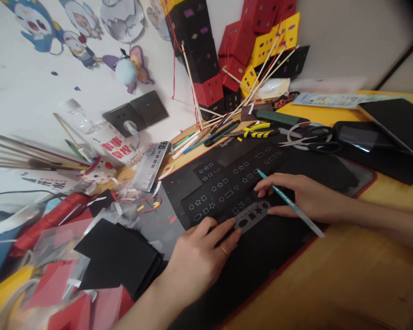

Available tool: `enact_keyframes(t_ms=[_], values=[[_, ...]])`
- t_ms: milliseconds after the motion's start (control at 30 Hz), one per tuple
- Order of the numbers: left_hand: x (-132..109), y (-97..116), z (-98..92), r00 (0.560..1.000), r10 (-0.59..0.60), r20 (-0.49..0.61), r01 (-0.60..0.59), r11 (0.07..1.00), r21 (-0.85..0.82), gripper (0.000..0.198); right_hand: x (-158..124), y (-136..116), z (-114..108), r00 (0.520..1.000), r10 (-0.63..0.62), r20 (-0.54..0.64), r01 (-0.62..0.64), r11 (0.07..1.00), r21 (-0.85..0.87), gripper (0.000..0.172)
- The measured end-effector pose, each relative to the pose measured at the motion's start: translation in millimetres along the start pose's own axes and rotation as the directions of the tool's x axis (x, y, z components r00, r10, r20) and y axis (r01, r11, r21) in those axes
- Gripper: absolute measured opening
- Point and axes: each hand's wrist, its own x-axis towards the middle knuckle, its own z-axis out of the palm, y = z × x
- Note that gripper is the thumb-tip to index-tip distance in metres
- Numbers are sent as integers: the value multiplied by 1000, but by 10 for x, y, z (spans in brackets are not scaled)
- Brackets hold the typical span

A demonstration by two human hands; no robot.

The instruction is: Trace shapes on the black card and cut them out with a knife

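Note:
A clear stencil ruler (253, 218) with shape cut-outs lies on a black paper sheet (215, 181). Rows of small pale outlines, among them stars, squares and circles, mark the sheet. Over its lower part rests my left hand (206, 250), palm down with fingers stretched out; its fingertips touch the sheet and the stencil's left end. A light-blue pen (289, 201) is held between the fingers of my right hand (299, 197), its tip near an outline at the upper right. The stencil's right end lies by my right fingers. Beneath everything is a dark cutting mat (258, 270).
Scissors (311, 140), a tape roll and yellow-black pliers (258, 130) lie behind the sheet. Black and red paper boxes (196, 50) with sticks stand against the wall. Black cards (119, 254) and coloured paper fill the left, near a bottle (108, 140). A phone (359, 135) sits right.

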Motion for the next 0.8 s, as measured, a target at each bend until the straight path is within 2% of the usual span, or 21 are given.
enact_keyframes(t_ms=[500,633,700,800], values=[[0,-10,-35,999,13,51,-12,1000,-15,30,6,5,21,1000,2,-1,-2,1000,-15,37],[7,-18,-41,996,0,84,1,1000,-18,30,5,13,-12,1000,6,21,-7,999,34,39],[5,-22,-41,995,4,101,-2,1000,-19,30,4,-15,-51,999,32,-18,-30,996,82,33],[1,-22,-41,994,4,111,-3,1000,-16,31,11,-134,-99,987,61,-150,-44,992,116,31]])
